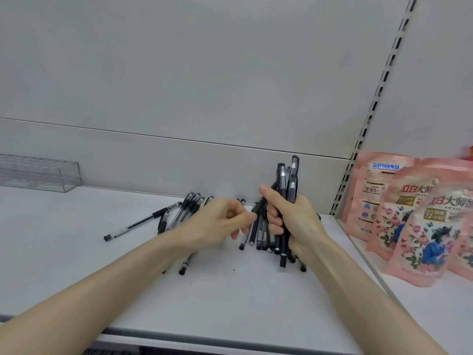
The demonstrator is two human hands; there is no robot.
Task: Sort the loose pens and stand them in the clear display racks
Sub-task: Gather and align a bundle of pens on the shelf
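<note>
My right hand [291,219] grips a bundle of black pens [286,183] upright, caps sticking out above the fist and tips below it. My left hand [220,221] is beside it, fingers pinched on the end of one black pen [256,226] in the heap. Several loose black and clear pens [179,213] lie on the white shelf [76,252] under and behind my left hand; one pen [138,222] lies apart to the left. A clear display rack [38,172] stands at the far left against the back panel, with no pens in it.
Pink flower-printed pouches [414,221] stand on the neighbouring shelf at the right. A slotted metal upright [368,119] divides the two bays. The shelf's front edge [204,336] runs along the bottom.
</note>
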